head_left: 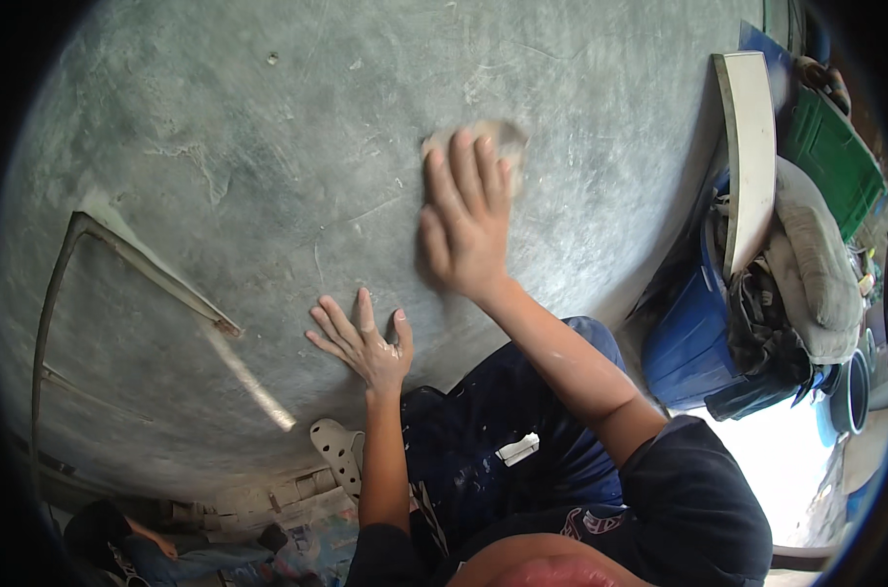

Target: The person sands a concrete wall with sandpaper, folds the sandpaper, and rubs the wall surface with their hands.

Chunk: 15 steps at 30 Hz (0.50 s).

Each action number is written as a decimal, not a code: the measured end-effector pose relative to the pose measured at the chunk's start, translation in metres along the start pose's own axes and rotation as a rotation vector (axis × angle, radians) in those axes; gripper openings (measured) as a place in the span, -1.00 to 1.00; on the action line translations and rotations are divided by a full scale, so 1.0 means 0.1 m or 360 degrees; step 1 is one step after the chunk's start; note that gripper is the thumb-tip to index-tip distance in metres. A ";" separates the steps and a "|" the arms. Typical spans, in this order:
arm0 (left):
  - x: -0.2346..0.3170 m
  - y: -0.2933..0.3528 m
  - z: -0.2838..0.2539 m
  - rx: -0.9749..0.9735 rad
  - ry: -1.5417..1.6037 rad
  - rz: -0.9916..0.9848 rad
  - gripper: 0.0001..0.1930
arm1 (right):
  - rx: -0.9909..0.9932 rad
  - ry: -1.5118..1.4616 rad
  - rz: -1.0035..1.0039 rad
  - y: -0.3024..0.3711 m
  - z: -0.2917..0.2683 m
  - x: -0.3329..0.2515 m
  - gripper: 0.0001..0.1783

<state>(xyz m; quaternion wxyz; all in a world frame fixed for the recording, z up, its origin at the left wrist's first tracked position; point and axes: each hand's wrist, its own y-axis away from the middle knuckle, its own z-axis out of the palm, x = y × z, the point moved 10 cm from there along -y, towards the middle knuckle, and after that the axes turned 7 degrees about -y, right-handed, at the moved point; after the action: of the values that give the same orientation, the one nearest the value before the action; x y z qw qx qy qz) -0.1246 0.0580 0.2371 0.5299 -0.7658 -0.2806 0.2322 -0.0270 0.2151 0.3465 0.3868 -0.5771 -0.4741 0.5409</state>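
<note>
A large grey-green curved surface, scuffed and streaked with pale dust, fills most of the view. On its upper middle my right hand presses a beige-grey sheet or pad flat under its fingers. The pad's edges show beyond my fingertips, slightly blurred; its exact kind cannot be made out. Lower and to the left, my left hand rests against the same surface with fingers spread. Nothing is in it, and whitish dust coats its fingers.
A bent metal frame stands against the surface at left. At right, a blue bin holds dark cloth, a pale curved panel and a grey sack, near a green crate. Another person's arm shows at lower left.
</note>
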 end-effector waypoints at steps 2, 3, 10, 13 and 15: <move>0.08 0.23 0.12 0.0090 -0.0037 0.0180 -0.45 | -0.0298 0.0053 -0.0187 0.33 0.30 -0.05 -0.29; 0.05 0.41 0.19 0.0107 -0.0103 0.0290 -0.49 | -0.0342 0.0076 -0.0390 0.40 0.35 -0.12 -0.27; 0.08 0.45 0.20 -0.0046 0.0099 0.0213 -0.50 | -0.0100 0.0024 -0.0087 -0.23 0.09 0.01 -0.30; 0.09 0.51 0.21 -0.0112 0.0153 0.0192 -0.49 | -0.0771 0.0228 -0.0909 0.82 0.58 -0.21 -0.34; 0.12 0.56 0.17 -0.0201 0.0197 0.0135 -0.49 | -0.0745 0.0112 -0.0518 0.99 0.41 -0.02 -0.33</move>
<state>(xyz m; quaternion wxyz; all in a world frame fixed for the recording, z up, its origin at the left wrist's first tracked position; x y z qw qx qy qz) -0.1167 0.0615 0.1778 0.4866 -0.8218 -0.2289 0.1885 -0.0551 0.1860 0.2471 0.3409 -0.5854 -0.6587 0.3274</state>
